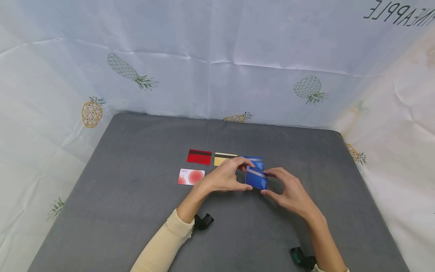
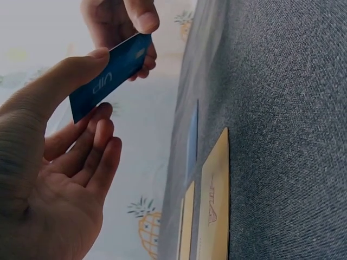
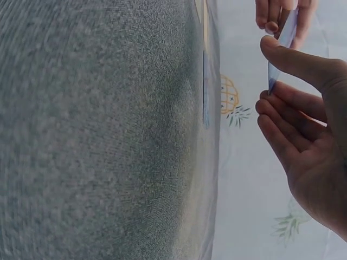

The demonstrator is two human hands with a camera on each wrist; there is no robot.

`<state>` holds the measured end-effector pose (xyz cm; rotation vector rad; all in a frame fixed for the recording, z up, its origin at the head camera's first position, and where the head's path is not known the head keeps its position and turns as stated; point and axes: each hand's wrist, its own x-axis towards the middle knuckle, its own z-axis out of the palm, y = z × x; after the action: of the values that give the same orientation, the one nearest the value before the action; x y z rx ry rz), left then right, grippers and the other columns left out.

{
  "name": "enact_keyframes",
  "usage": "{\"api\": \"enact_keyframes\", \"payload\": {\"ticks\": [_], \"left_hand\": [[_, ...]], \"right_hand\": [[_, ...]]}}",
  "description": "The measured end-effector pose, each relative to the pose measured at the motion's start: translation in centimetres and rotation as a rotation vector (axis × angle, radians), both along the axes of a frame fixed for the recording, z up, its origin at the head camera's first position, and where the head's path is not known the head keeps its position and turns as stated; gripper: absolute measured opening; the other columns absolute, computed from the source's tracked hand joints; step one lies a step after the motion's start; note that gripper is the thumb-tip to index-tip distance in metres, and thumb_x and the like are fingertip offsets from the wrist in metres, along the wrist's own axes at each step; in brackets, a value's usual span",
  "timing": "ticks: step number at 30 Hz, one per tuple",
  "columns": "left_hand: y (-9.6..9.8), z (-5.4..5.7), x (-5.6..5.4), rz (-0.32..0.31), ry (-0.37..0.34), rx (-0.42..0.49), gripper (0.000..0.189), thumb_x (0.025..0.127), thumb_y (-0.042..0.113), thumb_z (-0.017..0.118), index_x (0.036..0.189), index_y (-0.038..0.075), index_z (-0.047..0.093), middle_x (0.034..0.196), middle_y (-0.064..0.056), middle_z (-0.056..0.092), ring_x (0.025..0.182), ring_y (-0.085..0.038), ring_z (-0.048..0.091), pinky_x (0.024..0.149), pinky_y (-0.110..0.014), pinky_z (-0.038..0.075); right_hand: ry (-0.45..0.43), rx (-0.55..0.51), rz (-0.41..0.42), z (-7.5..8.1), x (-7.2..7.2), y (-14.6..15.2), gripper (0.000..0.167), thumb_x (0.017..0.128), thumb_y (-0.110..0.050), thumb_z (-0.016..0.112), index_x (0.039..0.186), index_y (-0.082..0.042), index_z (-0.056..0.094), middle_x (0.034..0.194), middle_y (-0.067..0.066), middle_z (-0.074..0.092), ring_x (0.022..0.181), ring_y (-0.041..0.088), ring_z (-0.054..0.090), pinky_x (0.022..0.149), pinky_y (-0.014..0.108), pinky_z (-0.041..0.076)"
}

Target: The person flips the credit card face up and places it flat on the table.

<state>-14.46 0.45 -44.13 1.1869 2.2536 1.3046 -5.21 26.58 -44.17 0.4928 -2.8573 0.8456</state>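
A dark blue card (image 1: 256, 179) with a pale stripe is held above the table between both hands. My left hand (image 1: 224, 177) pinches its left edge between thumb and fingers, and my right hand (image 1: 290, 190) pinches the right edge. In the left wrist view the card's other side (image 2: 111, 73) shows "VIP" lettering, and the card is tilted. The right wrist view catches the card (image 3: 275, 76) nearly edge-on. Behind it lies a second blue card (image 1: 258, 161), partly covered. Left of that is a gold card (image 1: 222, 158), its lower right hidden by my left hand.
A red card (image 1: 199, 157) with a black stripe and a white-and-pink card (image 1: 187, 176) lie left of my left hand. Another gold card (image 2: 217, 189) shows in the left wrist view. All rest on a grey table (image 1: 136, 151), with a pineapple-print curtain (image 1: 204, 87) behind.
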Motion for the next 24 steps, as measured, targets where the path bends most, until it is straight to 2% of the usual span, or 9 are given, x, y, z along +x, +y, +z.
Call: {"api": "enact_keyframes", "payload": {"ticks": [10,24], "left_hand": [[-0.14,0.09,-0.10,0.005,0.005,0.011,0.060,0.087,0.020,0.090,0.138,0.004,0.062,0.127,-0.014,0.068,0.116,-0.034,0.067,0.104,-0.048,0.060],[0.23,-0.58,-0.11,-0.007,-0.020,0.042,0.064,0.086,0.021,0.091,0.140,0.005,0.060,0.130,-0.015,0.067,0.117,-0.033,0.067,0.106,-0.047,0.060]], "right_hand": [[0.026,0.002,-0.003,0.05,-0.25,-0.34,0.067,0.081,-0.021,0.097,0.139,-0.005,0.069,0.133,0.015,0.072,0.123,0.038,0.071,0.103,0.064,0.058],[0.052,-0.005,0.008,-0.39,-0.38,-0.55,0.059,0.082,-0.014,0.096,0.135,-0.004,0.070,0.129,0.012,0.073,0.119,0.035,0.073,0.100,0.060,0.060]]}}
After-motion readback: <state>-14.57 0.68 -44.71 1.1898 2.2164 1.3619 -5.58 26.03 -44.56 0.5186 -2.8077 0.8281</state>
